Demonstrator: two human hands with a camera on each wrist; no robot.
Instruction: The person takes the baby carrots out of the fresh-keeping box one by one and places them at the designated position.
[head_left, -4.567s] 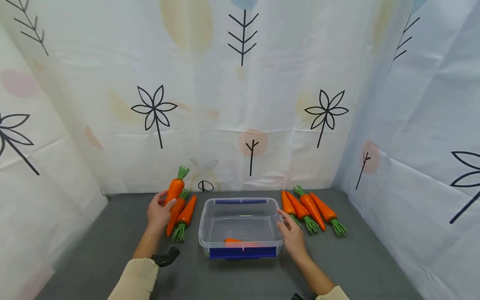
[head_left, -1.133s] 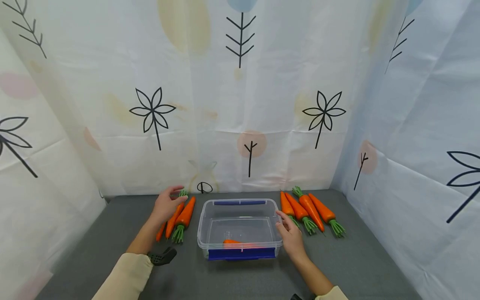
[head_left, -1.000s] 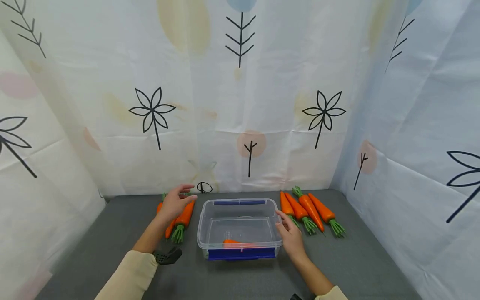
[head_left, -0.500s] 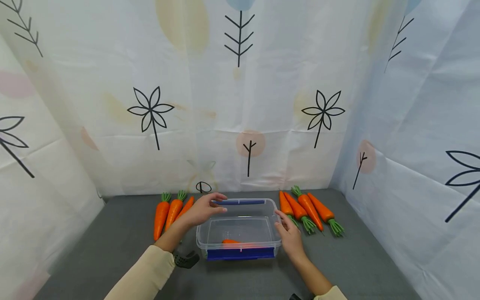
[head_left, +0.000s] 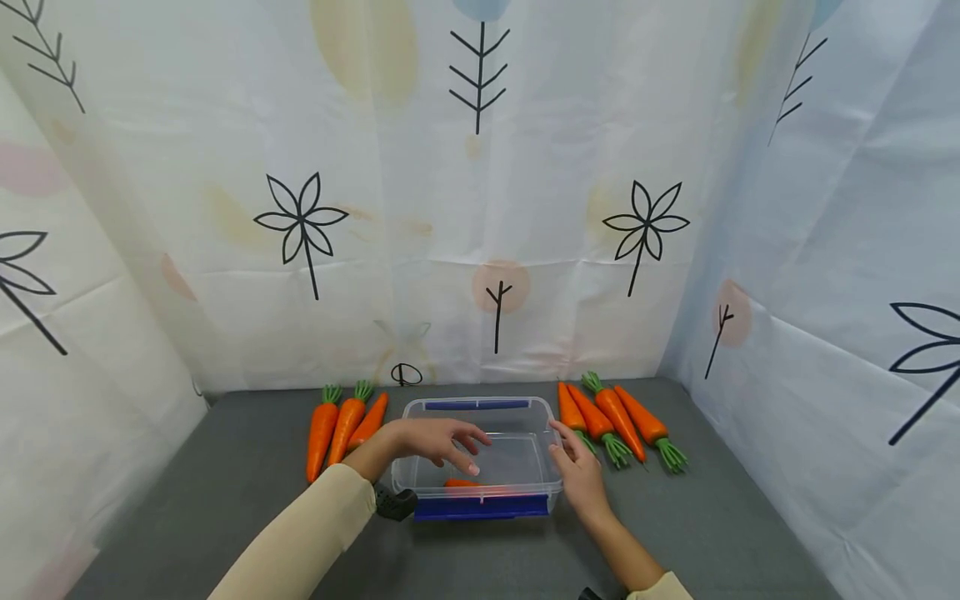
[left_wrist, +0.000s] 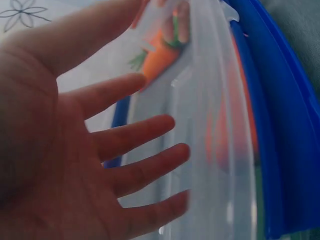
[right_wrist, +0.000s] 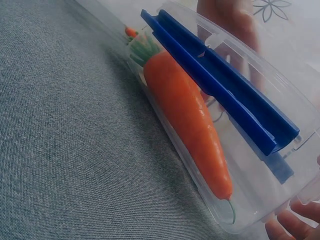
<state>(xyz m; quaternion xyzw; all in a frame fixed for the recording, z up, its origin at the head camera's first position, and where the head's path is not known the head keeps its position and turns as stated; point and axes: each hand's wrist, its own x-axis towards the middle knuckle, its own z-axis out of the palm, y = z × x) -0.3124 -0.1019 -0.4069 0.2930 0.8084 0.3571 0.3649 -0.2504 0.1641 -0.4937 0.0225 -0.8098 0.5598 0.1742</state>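
Observation:
A clear plastic storage box [head_left: 517, 490] with blue latches stands before me, without a lid on top. One orange carrot [right_wrist: 187, 120] with a green top lies inside along its front wall. My left hand [head_left: 435, 440] hovers over the box opening, palm down; in the left wrist view its fingers [left_wrist: 135, 135] are spread and hold nothing. My right hand [head_left: 583, 479] rests at the box's right side, fingertips on the rim; through the clear plastic, fingers show at that end in the right wrist view.
Three carrots lie left of the box: an outer carrot [head_left: 322, 433], a middle carrot [head_left: 347, 423] and one partly hidden carrot [head_left: 372, 418] behind the left forearm. Several more carrots [head_left: 621, 423] fan out on the right. A patterned curtain [head_left: 480, 208] surrounds the grey table [head_left: 720, 517].
My left hand held a carrot at the left, and that carrot now lies leftmost on the table. The empty hand has since moved right over the box. The right hand has stayed put.

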